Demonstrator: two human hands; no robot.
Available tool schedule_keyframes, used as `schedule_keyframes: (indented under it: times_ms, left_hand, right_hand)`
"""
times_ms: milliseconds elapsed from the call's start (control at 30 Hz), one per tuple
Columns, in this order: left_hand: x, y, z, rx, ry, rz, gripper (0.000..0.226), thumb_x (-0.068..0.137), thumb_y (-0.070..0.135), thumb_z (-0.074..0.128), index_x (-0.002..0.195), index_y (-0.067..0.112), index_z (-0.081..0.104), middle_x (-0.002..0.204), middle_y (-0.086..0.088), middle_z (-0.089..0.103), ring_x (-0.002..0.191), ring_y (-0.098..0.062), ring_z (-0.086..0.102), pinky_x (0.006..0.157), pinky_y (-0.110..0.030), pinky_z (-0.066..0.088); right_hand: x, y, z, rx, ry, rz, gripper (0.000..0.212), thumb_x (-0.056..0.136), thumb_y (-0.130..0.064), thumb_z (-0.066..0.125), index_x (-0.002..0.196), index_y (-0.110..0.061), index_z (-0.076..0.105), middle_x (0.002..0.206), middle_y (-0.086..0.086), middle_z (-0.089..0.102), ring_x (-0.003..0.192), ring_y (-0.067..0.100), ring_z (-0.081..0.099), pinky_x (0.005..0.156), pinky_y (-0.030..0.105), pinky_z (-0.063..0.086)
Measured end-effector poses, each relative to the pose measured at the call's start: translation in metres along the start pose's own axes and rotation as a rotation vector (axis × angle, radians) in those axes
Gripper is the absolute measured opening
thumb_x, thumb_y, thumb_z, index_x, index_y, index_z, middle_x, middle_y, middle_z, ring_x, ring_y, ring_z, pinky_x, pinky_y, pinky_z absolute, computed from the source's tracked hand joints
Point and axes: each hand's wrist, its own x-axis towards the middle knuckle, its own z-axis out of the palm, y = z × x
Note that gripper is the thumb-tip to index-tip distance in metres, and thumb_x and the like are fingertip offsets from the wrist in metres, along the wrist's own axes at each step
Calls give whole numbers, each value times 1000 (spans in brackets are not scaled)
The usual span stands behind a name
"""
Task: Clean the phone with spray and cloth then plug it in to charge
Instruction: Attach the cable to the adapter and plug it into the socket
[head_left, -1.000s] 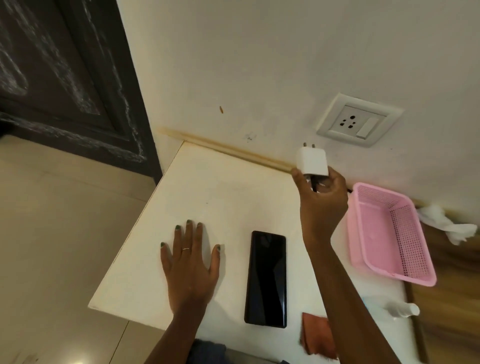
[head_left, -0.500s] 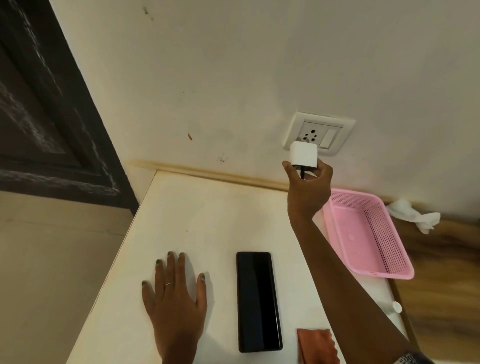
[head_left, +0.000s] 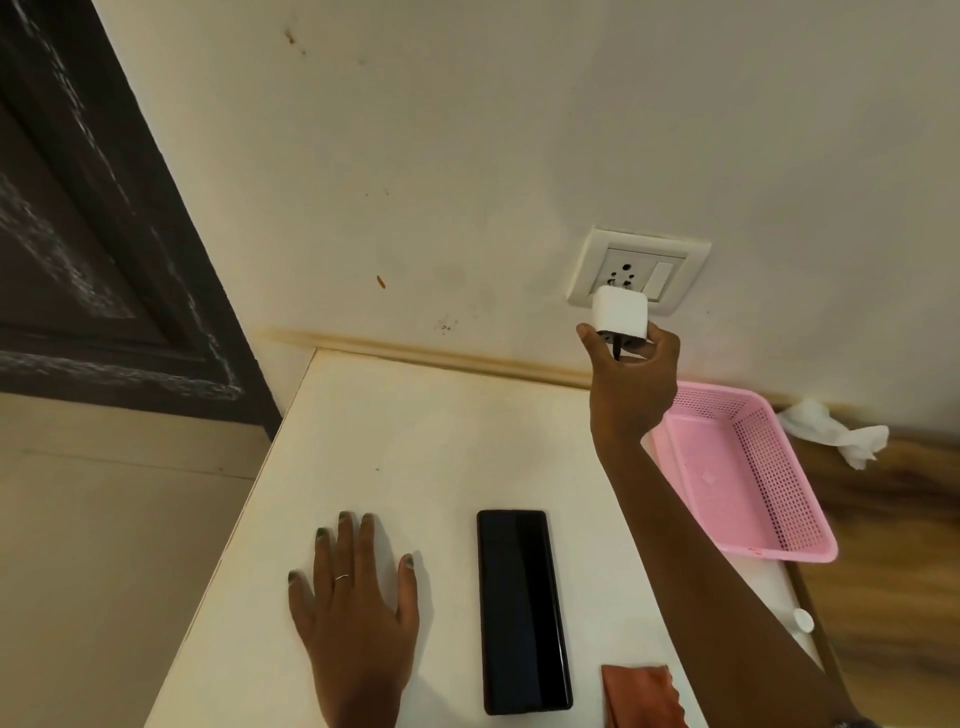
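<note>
1. The charging step is under way: the right hand is gripping the charger by its base and holding it up against the socket, right at the lower holes. Whether the pins are entering yet, I cannot tell.
2. The left hand is lying flat on the table, fingers spread, holding nothing.
3. The phone is lying face up on the table, just right of the left hand, with no cable visibly attached.
4. Next, I judge, the charger is needing a straight push until seated; then the cable end is going to the phone.
5. Count: one phone, one charger, one socket, one cloth, one basket, one tissue, and one white cap, possibly the spray's.
</note>
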Motion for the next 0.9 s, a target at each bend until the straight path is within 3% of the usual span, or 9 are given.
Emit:
schedule_keyframes:
  times_ms: [133,233,500,800,900]
  left_hand:
    - [0,1,0,-5,7,-4,66,88,52,29,137,13,50,144,-11,47,134,-34,41,105,-58,28]
    - [-1,1,0,-8,6,-2,66,88,52,28,137,13,50,144,-11,47,134,-34,41,105,-58,28]
    - [-1,0,0,-8,9,-4,67,89,53,26,137,13,50,144,-11,47,134,-34,41,106,-58,27]
    - [0,0,1,-2,17,-4,71,91,57,18,137,13,50,144,-11,47,134,-35,41,105,-59,28]
    - [0,-1,2,7,21,1,68,88,54,25,137,13,50,144,-11,47,134,-35,41,105,-59,28]
  right_hand:
    - [5,-1,-2,-84,6,-25,67,56,-49,81,109,-17,55,95,-1,67,84,18,62,69,31,49]
    - [8,-3,-5,-175,1,-67,68,55,-54,79,107,-16,56,92,1,68,92,25,60,80,45,49]
    - [21,-23,-20,-454,-54,-143,74,58,-67,71,109,-15,58,101,8,63,105,25,50,88,40,33]
    - [31,-28,-19,-575,-101,-175,78,60,-71,66,113,-13,57,104,11,61,105,26,50,89,40,32]
    - [30,-28,-16,-586,-88,-179,77,62,-71,65,112,-13,57,105,10,61,104,25,51,89,40,31]
